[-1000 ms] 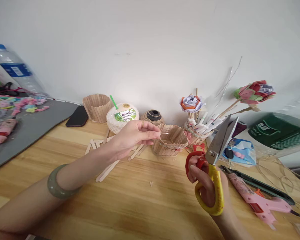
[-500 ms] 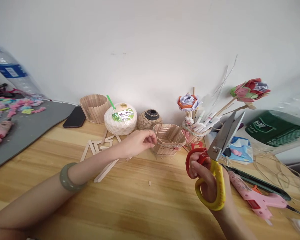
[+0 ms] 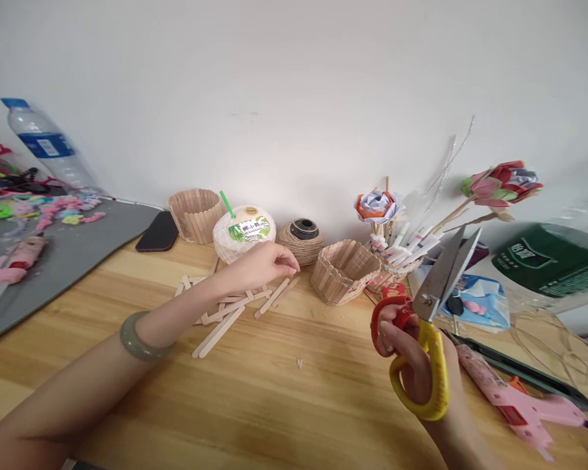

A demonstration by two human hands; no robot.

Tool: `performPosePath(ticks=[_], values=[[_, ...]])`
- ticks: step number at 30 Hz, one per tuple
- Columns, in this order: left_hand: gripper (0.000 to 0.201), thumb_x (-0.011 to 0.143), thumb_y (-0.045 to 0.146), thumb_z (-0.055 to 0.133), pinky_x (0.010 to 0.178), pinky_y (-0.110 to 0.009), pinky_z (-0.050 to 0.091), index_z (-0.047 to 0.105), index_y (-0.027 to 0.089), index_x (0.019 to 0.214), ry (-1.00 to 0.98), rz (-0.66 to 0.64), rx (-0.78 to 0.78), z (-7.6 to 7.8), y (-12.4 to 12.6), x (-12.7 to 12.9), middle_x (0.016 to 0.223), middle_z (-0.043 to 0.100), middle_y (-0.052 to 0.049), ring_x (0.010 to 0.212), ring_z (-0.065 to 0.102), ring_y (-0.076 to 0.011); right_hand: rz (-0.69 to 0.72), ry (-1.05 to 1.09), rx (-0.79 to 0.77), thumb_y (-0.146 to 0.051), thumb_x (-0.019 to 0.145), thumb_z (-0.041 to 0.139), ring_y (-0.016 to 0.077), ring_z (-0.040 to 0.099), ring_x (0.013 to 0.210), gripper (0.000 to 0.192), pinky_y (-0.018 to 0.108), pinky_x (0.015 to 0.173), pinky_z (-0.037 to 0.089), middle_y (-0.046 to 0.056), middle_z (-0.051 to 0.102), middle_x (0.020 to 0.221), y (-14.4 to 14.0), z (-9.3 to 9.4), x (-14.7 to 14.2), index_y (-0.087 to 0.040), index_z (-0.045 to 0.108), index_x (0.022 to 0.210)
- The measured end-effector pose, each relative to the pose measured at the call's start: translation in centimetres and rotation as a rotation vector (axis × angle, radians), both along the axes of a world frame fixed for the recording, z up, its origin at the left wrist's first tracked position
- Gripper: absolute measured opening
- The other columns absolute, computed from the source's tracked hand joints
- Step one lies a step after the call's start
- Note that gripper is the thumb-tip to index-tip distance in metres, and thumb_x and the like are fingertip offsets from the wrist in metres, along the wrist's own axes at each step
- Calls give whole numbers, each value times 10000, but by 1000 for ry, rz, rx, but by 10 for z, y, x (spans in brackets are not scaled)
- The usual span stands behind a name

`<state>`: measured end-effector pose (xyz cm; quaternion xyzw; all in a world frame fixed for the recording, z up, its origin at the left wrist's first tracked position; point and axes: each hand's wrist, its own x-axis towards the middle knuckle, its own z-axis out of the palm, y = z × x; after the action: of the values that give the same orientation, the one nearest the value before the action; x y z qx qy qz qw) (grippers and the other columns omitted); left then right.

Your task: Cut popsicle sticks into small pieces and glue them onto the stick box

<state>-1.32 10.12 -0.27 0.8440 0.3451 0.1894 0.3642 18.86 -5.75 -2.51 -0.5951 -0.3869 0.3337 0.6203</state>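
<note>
My left hand (image 3: 261, 266) hovers over a loose pile of popsicle sticks (image 3: 220, 329), its thumb and fingertips pinched together. Whatever may be between those fingertips is too small to make out. Just to its right, apart from it, stands a small basket of popsicle sticks (image 3: 340, 277) with a cord around its rim. In my right hand (image 3: 411, 356) is a pair of scissors (image 3: 434, 307) with one red and one yellow handle loop. Its blades point up and stand slightly apart.
Behind the sticks are another stick basket (image 3: 196, 212), a white coconut (image 3: 242, 235) and a twine spool (image 3: 304, 245). A phone (image 3: 157, 232) lies left. Paper flowers (image 3: 379, 205), a pink glue gun (image 3: 519, 405) and a large plastic bottle (image 3: 543, 258) occupy the right side.
My left hand has drawn back left from the front basket, which now sits turned and tilted differently. The scissors stay raised in my right hand. The whole view has shifted slightly.
</note>
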Motion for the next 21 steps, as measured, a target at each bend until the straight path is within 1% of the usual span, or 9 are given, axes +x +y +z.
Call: performPosePath(ticks=[2, 5, 8, 11, 15, 19, 21], values=[[146, 773, 207, 570, 677, -254, 468, 691, 162, 840, 39, -13, 9, -5, -3, 2, 841, 721, -35, 769, 645, -177, 16, -44, -4, -355, 613, 706, 107, 400, 462, 229, 241, 438, 324, -40, 467, 510, 1, 3, -2, -191, 551, 656], [148, 717, 120, 585, 633, -245, 451, 712, 168, 778, 102, -87, 22, -22, -15, 12, 772, 728, -23, 699, 644, -171, 36, -140, -1, -363, 625, 670, 115, 395, 463, 235, 251, 431, 328, -30, 445, 499, 2, 9, -5, -200, 511, 568], [157, 715, 110, 596, 671, -239, 450, 722, 185, 769, 124, -182, 50, -39, -28, 22, 789, 736, -15, 734, 647, -166, 65, -245, -4, -390, 646, 640, 122, 382, 469, 308, 257, 425, 334, -22, 419, 490, 3, 15, -7, -211, 446, 486], [179, 718, 101, 590, 747, -263, 450, 728, 188, 790, 130, -218, 88, -48, -35, 25, 836, 739, -27, 789, 646, -181, 79, -287, -11, -419, 666, 629, 122, 376, 464, 326, 261, 426, 341, -23, 411, 497, 3, 17, -7, -213, 444, 494], [197, 743, 103, 579, 820, -277, 450, 739, 188, 820, 126, -237, 103, -47, -35, 25, 905, 743, -42, 847, 655, -194, 98, -277, -7, -419, 671, 645, 124, 388, 467, 326, 265, 428, 349, -25, 421, 511, 3, 11, -3, -213, 447, 516], [277, 823, 88, 478, 789, -249, 472, 737, 186, 836, 104, -248, 95, -40, -35, 23, 892, 751, -29, 846, 673, -177, 57, -186, -17, -389, 667, 680, 122, 390, 485, 240, 263, 449, 341, -34, 446, 546, 1, 1, 2, -211, 523, 629], [311, 843, 79, 443, 784, -242, 478, 733, 185, 879, 98, -247, 98, -36, -35, 22, 892, 753, -26, 848, 680, -170, 46, -148, -23, -387, 663, 694, 121, 385, 490, 236, 264, 456, 329, -38, 449, 546, 1, -3, 3, -210, 538, 657]])
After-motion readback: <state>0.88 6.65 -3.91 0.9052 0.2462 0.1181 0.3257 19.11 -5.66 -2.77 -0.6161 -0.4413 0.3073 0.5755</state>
